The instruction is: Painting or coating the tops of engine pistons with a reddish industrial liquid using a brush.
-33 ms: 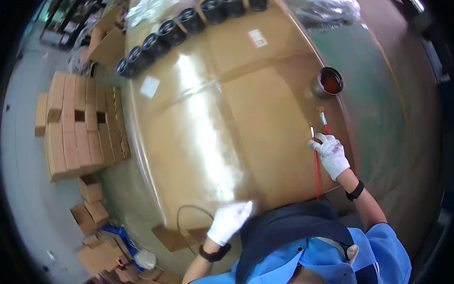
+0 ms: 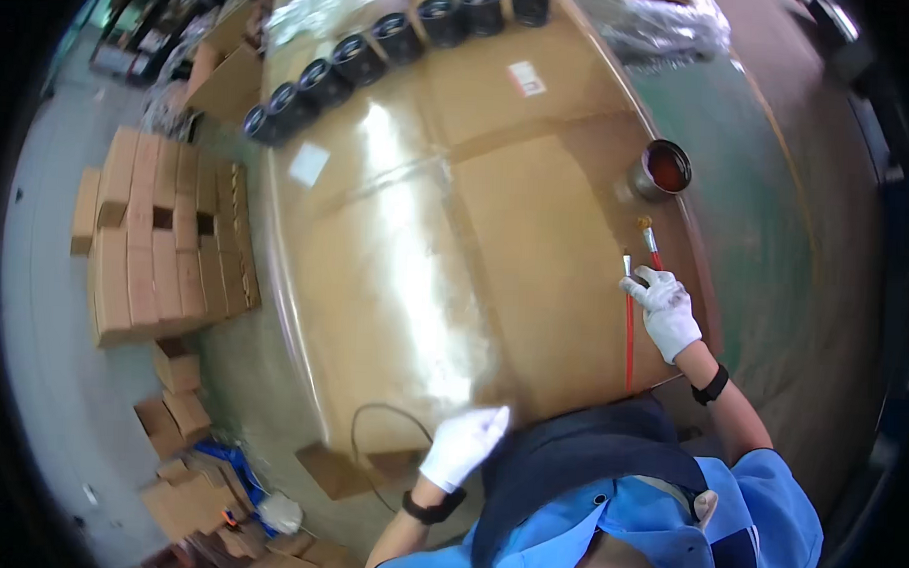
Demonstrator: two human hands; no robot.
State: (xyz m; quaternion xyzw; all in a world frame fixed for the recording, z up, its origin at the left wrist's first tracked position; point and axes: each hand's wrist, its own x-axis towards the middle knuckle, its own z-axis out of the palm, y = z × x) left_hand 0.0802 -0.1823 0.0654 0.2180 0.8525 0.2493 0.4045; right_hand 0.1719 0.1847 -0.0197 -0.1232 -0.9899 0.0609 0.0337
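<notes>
Right hand (image 2: pixel 667 309), white-gloved, right of centre: fingertips at a thin red-handled brush (image 2: pixel 630 335), grip unclear. Thicker brush (image 2: pixel 649 241) just above, bristles stained, handle running to the glove. Left hand (image 2: pixel 464 447), also gloved, lower centre, fingers curled, by the table's near edge. Brown-topped table (image 2: pixel 546 237) fills the middle. Tin (image 2: pixel 645 181) of dark reddish liquid, upper right. Black cylinders (image 2: pixel 398 39) in a curved row, top. Stacked cartons (image 2: pixel 114 282), left.

Grey floor (image 2: pixel 49 280) lies left, green floor (image 2: pixel 755 229) (with a yellow line (image 2: pixel 791 161)) right.
</notes>
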